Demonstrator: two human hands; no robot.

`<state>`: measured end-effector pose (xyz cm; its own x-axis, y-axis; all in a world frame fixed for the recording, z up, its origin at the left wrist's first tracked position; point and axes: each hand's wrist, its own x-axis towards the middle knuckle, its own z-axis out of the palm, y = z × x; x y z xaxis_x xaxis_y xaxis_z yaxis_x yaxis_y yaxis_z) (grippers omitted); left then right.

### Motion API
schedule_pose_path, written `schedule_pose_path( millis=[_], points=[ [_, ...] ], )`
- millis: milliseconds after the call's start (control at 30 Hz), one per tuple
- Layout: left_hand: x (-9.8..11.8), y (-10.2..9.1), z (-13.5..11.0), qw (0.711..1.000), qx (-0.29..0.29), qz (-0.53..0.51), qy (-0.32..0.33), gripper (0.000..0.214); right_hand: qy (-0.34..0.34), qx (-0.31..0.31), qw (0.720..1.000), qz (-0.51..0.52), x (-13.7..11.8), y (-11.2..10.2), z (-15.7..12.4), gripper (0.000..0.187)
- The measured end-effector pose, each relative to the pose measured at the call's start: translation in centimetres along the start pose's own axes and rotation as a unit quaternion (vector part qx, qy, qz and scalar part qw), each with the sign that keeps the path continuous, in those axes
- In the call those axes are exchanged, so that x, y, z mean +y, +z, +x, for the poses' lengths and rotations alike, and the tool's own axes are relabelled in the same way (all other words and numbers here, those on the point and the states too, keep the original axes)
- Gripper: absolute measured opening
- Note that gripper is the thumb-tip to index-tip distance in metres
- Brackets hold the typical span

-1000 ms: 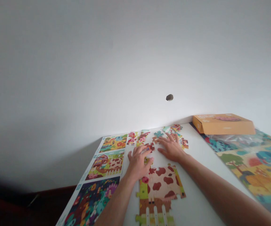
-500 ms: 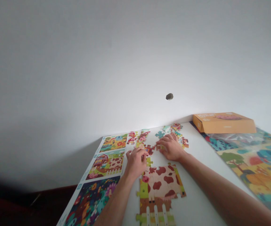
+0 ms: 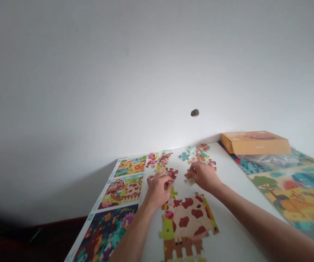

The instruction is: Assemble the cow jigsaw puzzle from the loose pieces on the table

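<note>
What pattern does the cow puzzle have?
Cow puzzle: reddish-brown blotches on cream, best seen in the head view.

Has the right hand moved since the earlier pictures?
Yes: the right hand has shifted rightward and back toward the person, judged against the orange box at the far end of the table.

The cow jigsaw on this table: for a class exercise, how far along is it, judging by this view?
Done: the joined cow and fence section forms a large block. In hand: the right hand seems to pinch a pale puzzle piece, while the left hand rests by a dark red piece. Left: loose pieces lie scattered farther along the table, so it looks partly finished.
</note>
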<state>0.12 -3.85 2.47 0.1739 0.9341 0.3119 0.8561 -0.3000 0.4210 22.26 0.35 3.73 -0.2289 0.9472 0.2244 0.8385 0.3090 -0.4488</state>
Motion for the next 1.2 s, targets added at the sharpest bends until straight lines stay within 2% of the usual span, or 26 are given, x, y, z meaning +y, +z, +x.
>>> schedule_pose_path(
  millis=[67, 100, 167, 233, 433, 567, 633, 767, 867, 1000, 1200],
  points=[
    [0.1, 0.0, 0.0, 1.000, 0.002, -0.014, 0.027, 0.024, 0.008, 0.004, 0.994, 0.113, 0.2, 0.5, -0.5, 0.021],
    [0.2, -0.1, 0.0, 0.999, 0.001, -0.024, 0.046, 0.033, 0.008, -0.004, 0.987, 0.160, 0.3, 0.9, -0.8, 0.024],
    [0.3, -0.1, -0.1, 0.995, -0.006, -0.042, 0.086, 0.055, -0.007, -0.028, 0.976, 0.216, 0.4, 1.6, -1.1, 0.028],
    [0.4, -0.1, -0.1, 0.993, -0.010, -0.048, 0.108, 0.060, -0.022, -0.040, 0.970, 0.239, 0.4, 2.0, -1.2, 0.029],
    [0.4, -0.1, -0.1, 0.993, -0.003, -0.048, 0.107, 0.052, -0.046, -0.034, 0.964, 0.260, 0.3, 1.6, -1.0, 0.026],
    [0.3, -0.2, 0.0, 0.994, 0.011, -0.055, 0.098, 0.049, -0.075, -0.050, 0.955, 0.281, 0.1, 1.1, -1.3, 0.010],
    [0.3, -0.2, 0.0, 0.993, 0.026, -0.056, 0.101, 0.047, -0.078, -0.055, 0.947, 0.306, 0.1, 1.2, -1.4, 0.014],
    [0.3, -0.2, 0.0, 0.987, 0.044, -0.072, 0.133, 0.014, -0.043, -0.010, 0.924, 0.380, 0.3, 1.7, -1.2, 0.024],
    [0.2, -0.1, 0.1, 0.983, 0.059, -0.101, 0.144, 0.004, -0.020, 0.014, 0.915, 0.402, 0.4, 2.0, -1.1, 0.025],
    [0.1, 0.1, 0.1, 0.980, 0.046, -0.115, 0.154, 0.035, -0.016, -0.001, 0.918, 0.396, 0.2, 2.0, -1.1, 0.024],
    [0.4, -0.1, 0.1, 0.983, 0.027, -0.105, 0.151, 0.030, 0.002, 0.006, 0.916, 0.401, 0.3, 2.5, -1.1, 0.026]
  ],
)
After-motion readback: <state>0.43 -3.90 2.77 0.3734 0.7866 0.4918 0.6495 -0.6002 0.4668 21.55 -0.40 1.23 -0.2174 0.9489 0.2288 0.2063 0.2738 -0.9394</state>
